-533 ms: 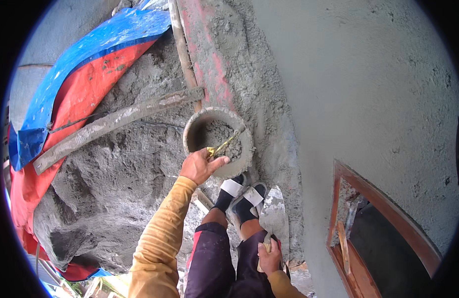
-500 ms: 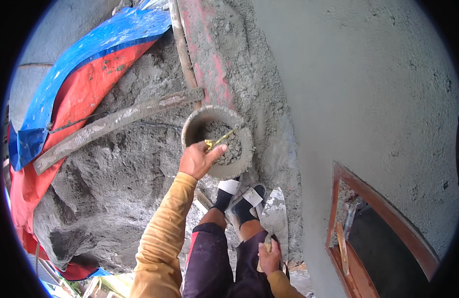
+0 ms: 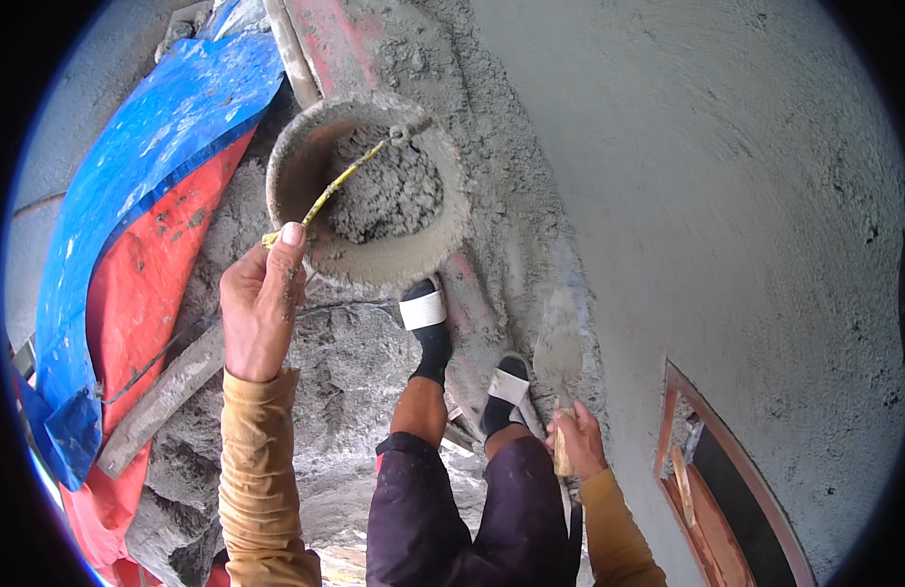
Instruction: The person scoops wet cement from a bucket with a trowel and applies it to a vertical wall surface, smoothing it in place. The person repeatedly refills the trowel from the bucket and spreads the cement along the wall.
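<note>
My left hand [image 3: 265, 301] is closed on a yellow rope handle [image 3: 343, 186] strung across the top of a mortar-caked bucket [image 3: 379, 262]. Wet grey mortar [image 3: 389, 191] lies inside the bucket, which looks raised off the ground in front of my feet. Lower right, my right hand [image 3: 582, 438] is wrapped round the wooden grip of a trowel [image 3: 558, 342]. The trowel's pointed, mortar-smeared blade points away from me, beside my right foot.
Along the right stands a freshly plastered grey wall [image 3: 658, 196] with a brown-framed opening [image 3: 756, 460]. Blue-and-red tarpaulin [image 3: 169, 196] drapes at the left, with a plank [image 3: 164, 401] across it. Spilled mortar [image 3: 516, 196] runs along the wall's foot.
The bucket looks larger and higher, lifted by its rope handle in my left hand. My left foot has stepped ahead of the right. My right hand and the trowel have swung forward.
</note>
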`<state>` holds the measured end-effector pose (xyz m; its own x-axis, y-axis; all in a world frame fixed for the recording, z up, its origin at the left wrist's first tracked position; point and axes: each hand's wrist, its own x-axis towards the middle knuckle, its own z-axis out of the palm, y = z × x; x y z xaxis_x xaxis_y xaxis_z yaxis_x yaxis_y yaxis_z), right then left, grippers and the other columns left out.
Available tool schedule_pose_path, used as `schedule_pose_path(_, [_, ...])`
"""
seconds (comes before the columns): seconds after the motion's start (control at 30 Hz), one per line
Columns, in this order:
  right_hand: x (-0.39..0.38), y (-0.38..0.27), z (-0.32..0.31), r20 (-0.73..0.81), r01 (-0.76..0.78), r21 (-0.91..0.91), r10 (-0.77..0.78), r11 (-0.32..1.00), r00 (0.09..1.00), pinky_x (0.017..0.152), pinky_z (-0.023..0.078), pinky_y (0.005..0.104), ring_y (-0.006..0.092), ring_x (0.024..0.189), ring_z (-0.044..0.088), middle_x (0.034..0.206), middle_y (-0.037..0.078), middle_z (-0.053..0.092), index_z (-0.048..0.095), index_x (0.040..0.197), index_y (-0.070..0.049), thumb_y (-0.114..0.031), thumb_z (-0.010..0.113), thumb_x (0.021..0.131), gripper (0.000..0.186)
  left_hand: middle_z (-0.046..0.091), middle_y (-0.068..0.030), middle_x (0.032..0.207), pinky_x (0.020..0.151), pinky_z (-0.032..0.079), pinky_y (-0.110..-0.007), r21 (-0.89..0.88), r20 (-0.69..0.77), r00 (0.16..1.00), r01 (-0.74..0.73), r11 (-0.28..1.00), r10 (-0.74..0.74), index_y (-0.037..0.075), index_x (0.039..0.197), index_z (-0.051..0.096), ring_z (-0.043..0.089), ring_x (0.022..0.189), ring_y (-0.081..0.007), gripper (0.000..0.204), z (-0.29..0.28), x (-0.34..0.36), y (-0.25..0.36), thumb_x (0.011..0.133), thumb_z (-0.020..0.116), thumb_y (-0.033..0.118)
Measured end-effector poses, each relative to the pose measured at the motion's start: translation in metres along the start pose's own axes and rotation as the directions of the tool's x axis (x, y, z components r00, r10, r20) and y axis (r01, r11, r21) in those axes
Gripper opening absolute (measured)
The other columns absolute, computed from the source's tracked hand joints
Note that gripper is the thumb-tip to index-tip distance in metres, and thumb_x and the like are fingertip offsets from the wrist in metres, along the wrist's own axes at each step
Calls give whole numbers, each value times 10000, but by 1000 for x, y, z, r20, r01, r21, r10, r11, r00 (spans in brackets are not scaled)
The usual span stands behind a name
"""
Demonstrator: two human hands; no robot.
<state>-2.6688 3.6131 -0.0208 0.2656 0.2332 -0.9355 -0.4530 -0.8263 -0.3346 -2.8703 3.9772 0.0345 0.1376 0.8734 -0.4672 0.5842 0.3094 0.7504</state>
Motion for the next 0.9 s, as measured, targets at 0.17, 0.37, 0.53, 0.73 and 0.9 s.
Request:
schedule_pose_path(0.17, [119,1,-8,-196,63,-334,-135,941,971,515,459,301,158,549,547,691,89,560,518,936,13,-293,552,852,319,391,50,576,494,287,-205,56,-130,992,3,998,4,83,685,543,364,535,-41,389,21,86,-57,898,522,407])
schedule_pose_path(0.37, [285,84,-53,-354,-71,-649,-218,758,909,654,473,418,341,703,601,738,219,598,564,871,-3,-425,527,836,425,393,28,559,454,248,-205,71,-337,917,-202,977,214,101,657,492,345,487,-46,375,-13,149,-105,921,496,367])
schedule_pose_path(0.53, [388,79,-41,-357,74,-722,-462,688,811,719,454,421,380,791,593,845,232,615,582,989,10,-438,547,818,481,371,28,562,500,270,-208,53,-578,753,-350,935,315,83,719,524,388,539,-58,381,-34,187,-140,921,480,403])
schedule_pose_path(0.73, [450,39,-31,-299,237,-663,-542,710,785,605,459,367,284,666,586,735,150,600,588,964,6,-424,571,814,456,434,10,611,582,385,-221,-107,-642,743,-331,937,189,45,776,554,443,585,-83,430,-43,231,-191,897,498,454])
schedule_pose_path(0.9, [441,-9,-16,-237,201,-309,-279,930,931,468,416,270,111,524,483,633,18,493,574,911,1,-398,605,813,412,552,-46,745,724,426,-279,-41,-601,795,-136,990,84,18,907,600,562,756,-151,565,-59,247,-243,851,475,566])
